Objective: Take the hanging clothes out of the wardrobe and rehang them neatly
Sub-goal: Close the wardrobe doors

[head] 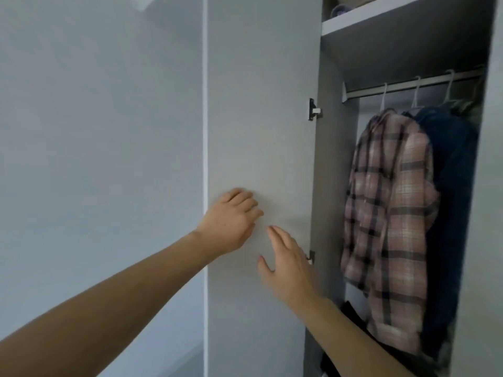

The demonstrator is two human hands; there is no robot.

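Note:
The wardrobe stands open at the right, its grey door (261, 104) swung out toward me. A pink plaid shirt (389, 208) hangs on a white hanger from the rail (408, 84). Behind it hangs a dark blue garment (454, 186), and more hangers sit further right. My left hand (231, 221) lies against the inner face of the door near its free edge, fingers slightly bent. My right hand (285, 265) is spread with straight fingers just in front of the door, lower and nearer the hinges. Neither hand holds anything.
A shelf (381, 14) above the rail carries some folded items. Dark clothes (353, 322) lie low inside the wardrobe below the shirt. Two hinges (314, 110) join the door to the carcass. A plain grey wall (95, 159) fills the left.

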